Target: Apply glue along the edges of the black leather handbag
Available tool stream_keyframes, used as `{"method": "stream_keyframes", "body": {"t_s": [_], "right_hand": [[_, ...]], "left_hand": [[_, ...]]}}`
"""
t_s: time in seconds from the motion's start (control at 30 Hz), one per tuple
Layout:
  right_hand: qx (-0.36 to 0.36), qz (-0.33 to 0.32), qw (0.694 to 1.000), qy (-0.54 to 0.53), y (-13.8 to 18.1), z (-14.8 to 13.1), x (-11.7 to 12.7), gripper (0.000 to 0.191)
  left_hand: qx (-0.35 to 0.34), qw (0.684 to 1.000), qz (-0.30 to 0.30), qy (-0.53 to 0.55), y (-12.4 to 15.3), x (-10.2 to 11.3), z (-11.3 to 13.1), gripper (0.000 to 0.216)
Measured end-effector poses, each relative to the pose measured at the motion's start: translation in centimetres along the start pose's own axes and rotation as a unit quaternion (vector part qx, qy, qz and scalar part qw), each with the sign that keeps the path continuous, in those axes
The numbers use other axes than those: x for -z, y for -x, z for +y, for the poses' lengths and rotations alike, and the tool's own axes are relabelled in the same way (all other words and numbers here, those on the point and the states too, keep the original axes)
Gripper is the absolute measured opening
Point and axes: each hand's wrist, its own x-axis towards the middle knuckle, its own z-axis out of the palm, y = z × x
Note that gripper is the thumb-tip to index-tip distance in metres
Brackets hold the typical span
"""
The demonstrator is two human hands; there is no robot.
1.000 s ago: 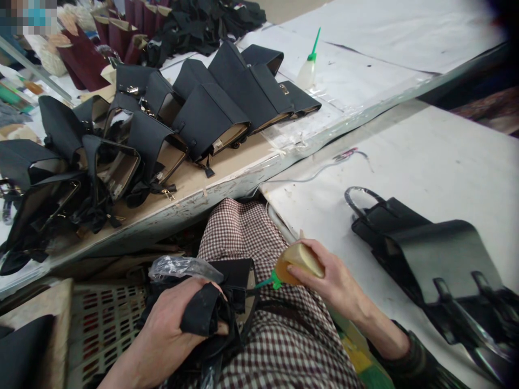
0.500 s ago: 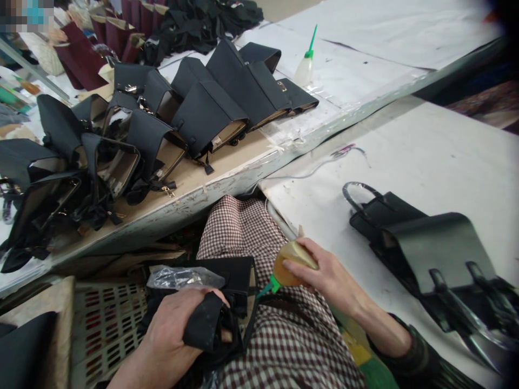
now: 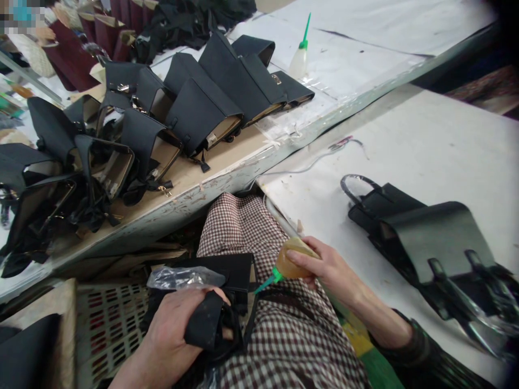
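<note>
Seated at the corner where two benches meet: long worktable edge (image 3: 227,186) running from 8 o'clock up to 2 o'clock, chipped and taped along its lip; white bench (image 3: 430,156) at 3 o'clock, its near edge slanting down past the knee. Only a narrow wedge of room between the two edges, filled by the checked lap (image 3: 279,346). Slotted crate (image 3: 109,324) hemming in the 7 o'clock side. Most of the white bench bare from 1 to 3 o'clock, apart from a finished black bag (image 3: 430,243) lying on its side at 4 o'clock, handle loop toward the corner. Worktable crowded from 9 to 12 o'clock with a row of black bags (image 3: 190,108); a clear glue bottle (image 3: 299,59) standing alone at 12 o'clock. Left hand (image 3: 178,329) at 6 o'clock, clenched around a folded black flap (image 3: 205,327) of the bag part (image 3: 231,270) resting on the lap. Right hand (image 3: 332,270) at 5 o'clock, fingers wrapped around an amber squeeze bottle (image 3: 292,262), green nozzle (image 3: 265,282) aimed at 8 o'clock, its tip at the edge of the bag part; contact not discernible.
</note>
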Motion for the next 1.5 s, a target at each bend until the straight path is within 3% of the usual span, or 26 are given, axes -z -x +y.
{"method": "stream_keyframes", "body": {"t_s": [0.13, 0.4, 0.6, 0.8, 0.9, 1.1, 1.5], "right_hand": [[-0.009, -0.014, 1.000, -0.013, 0.2, 0.1, -0.3, 0.043], [-0.016, -0.065, 0.985, -0.157, 2.3, -0.9, -0.8, 0.036], [0.006, -0.062, 0.975, -0.215, 4.6, -2.1, -1.9, 0.034], [0.005, -0.056, 0.969, -0.239, 5.9, -1.6, -2.4, 0.037], [0.002, -0.035, 0.978, -0.208, 5.6, -0.9, -1.8, 0.038], [0.004, 0.023, 0.998, -0.050, 3.9, -0.3, -0.2, 0.046], [0.012, 0.051, 0.995, 0.079, 1.6, 0.7, -0.5, 0.048]], "left_hand": [[0.008, 1.000, -0.005, -0.010, 0.0, 0.0, -0.2, 0.027], [0.020, 1.000, -0.012, 0.000, -0.1, 0.3, 0.1, 0.027], [0.019, 1.000, -0.012, 0.007, -0.4, 0.2, 0.2, 0.022], [0.014, 1.000, 0.005, 0.004, -0.5, 0.2, 0.4, 0.021], [0.007, 1.000, -0.003, 0.000, -0.5, 0.2, 0.4, 0.020], [0.013, 1.000, -0.003, -0.010, -0.6, 0.0, 0.6, 0.020], [-0.011, 1.000, 0.008, -0.021, -0.6, 0.1, 0.5, 0.020]]}}
